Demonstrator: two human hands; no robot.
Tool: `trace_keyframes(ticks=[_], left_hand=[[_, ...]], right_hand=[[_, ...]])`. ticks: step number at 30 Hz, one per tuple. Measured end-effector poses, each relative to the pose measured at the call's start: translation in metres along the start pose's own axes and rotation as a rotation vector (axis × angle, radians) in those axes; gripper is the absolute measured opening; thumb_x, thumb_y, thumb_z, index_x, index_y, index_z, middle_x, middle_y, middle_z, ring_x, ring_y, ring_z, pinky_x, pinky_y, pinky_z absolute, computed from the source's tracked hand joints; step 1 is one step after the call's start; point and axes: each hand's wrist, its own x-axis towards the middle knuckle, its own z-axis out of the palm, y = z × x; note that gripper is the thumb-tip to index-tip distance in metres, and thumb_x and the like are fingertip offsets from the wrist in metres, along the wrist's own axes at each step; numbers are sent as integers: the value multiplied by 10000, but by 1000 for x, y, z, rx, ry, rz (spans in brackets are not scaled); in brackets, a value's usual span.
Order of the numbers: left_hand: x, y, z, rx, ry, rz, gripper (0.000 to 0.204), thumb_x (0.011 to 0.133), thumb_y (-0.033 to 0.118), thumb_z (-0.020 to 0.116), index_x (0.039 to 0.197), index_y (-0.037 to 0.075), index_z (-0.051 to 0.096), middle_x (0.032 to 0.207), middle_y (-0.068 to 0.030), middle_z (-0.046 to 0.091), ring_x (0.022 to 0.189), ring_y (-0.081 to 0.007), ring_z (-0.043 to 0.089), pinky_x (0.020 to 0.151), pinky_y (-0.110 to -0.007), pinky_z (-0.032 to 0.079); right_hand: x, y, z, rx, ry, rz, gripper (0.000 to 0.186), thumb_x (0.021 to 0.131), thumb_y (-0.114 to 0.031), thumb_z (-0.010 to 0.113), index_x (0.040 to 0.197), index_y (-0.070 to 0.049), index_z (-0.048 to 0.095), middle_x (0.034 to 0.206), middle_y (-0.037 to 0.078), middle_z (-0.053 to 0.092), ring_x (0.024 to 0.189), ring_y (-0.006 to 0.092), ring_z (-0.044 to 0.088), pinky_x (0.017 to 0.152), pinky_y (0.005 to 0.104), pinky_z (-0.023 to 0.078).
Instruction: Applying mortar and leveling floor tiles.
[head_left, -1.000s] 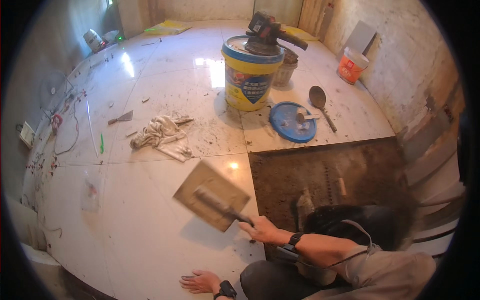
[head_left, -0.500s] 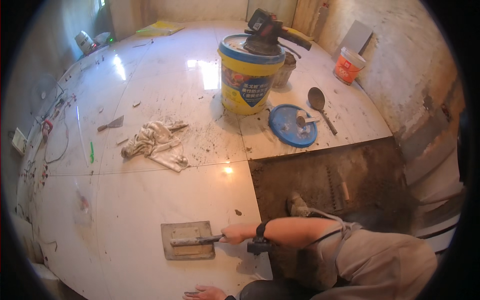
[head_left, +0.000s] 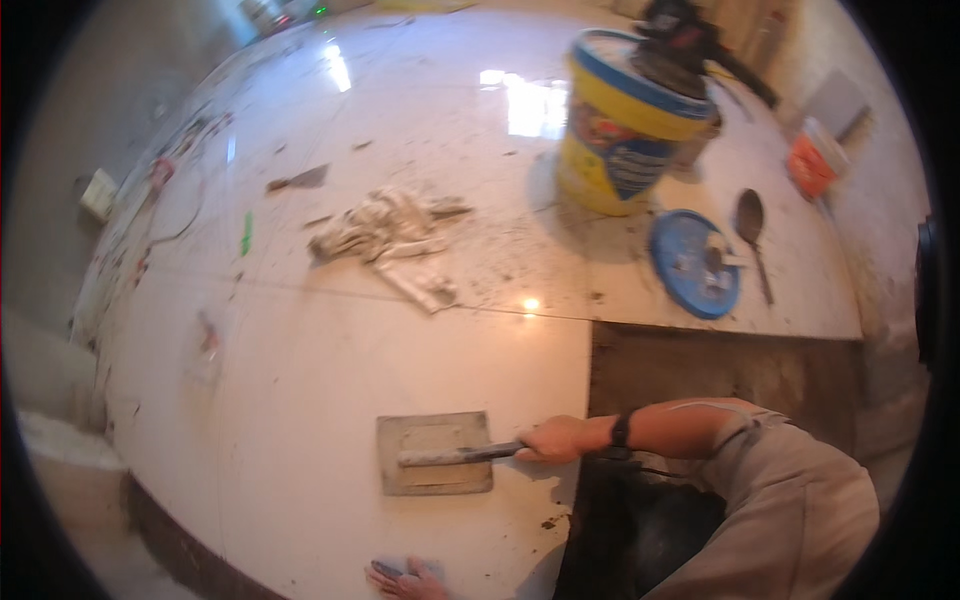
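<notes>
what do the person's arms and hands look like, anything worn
Both hands are bare, no gloves. The right hand has a dark band at the wrist and a bare forearm running into a short grey-beige sleeve. Only the fingers of the left hand show at the lower edge.

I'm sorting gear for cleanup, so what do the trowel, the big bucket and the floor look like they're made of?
Trowel: flat grey plate, probably metal, dull with dried mortar; dark handle, material unclear. Bucket: yellow and blue, likely plastic, smooth printed wall. Floor tiles: glazed ceramic or porcelain, judging by the mirror-like glare. The right hand grips the handle.
</notes>
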Motion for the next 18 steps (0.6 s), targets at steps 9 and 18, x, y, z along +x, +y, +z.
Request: trace_keyframes(ticks=[9, 18], left_hand=[[38, 31, -60, -272, -515, 164, 1095, 710, 548, 754, 1481, -23, 226, 1568, -170, 181, 1450, -390, 136, 1126, -514, 247], [44, 90, -102, -138, -682, -217, 1403, 514, 602, 859, 1523, 20, 76, 1589, -181, 23, 1451, -432, 55, 1060, -534, 367]], right_hand=[[36, 0, -12, 201, -164, -178, 416, 993, -415, 427, 1005, -18, 550, 887, 273, 613, 874, 455, 582, 761, 506, 454], [60, -58, -93, 155, -222, -363, 403, 987, -424, 445, 990, -29, 521, 811, 272, 605, 774, 485, 576, 694, 519, 459]])
